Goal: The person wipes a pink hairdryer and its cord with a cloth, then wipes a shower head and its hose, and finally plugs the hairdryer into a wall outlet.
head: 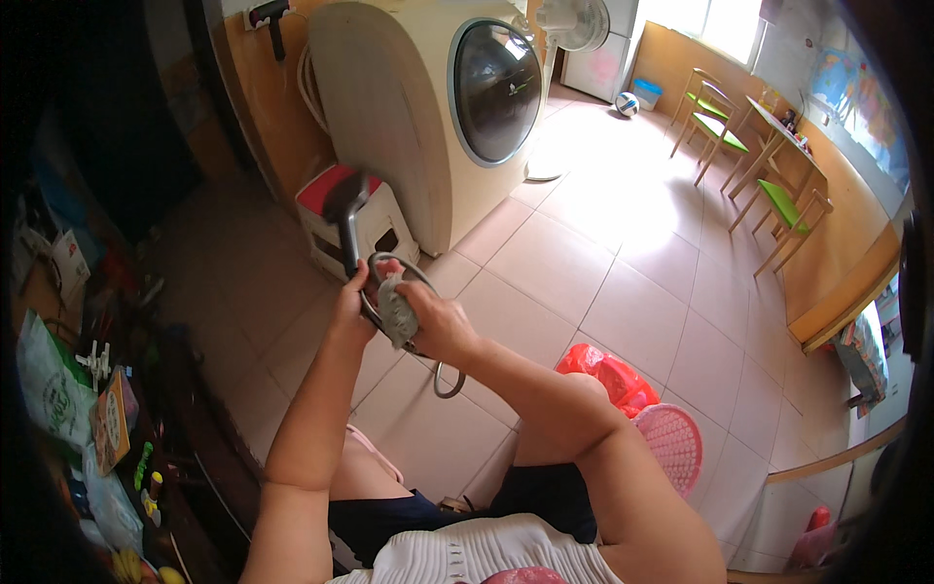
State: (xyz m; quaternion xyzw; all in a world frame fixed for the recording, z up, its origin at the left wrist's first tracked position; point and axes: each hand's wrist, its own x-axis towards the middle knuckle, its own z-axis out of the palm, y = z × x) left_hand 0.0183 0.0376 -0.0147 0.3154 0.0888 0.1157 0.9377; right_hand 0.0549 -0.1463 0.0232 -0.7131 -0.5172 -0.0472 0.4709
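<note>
In the middle of the view, my left hand (357, 306) grips the lower end of a dark grey, long-handled implement (349, 226). Its broad head points away from me and is blurred, so its exact kind is unclear. My right hand (441, 325) pinches a crumpled grey cloth (398, 310) close against my left hand. A thick grey cord or hose (450, 390) loops around both hands, and one bend hangs below my right wrist. Part of the cord is hidden by the cloth and my fingers. Both hands are above the tiled floor (540, 292), between my knees and a stool.
Beyond my hands stand a white stool with a red top (321, 193) and a front-loading washing machine (408, 109). A red plastic bag (613, 379) and a pink basket (675, 445) sit by my right knee. At left is a cluttered dark surface (204, 467). Green-seated chairs (784, 204) line the right wall.
</note>
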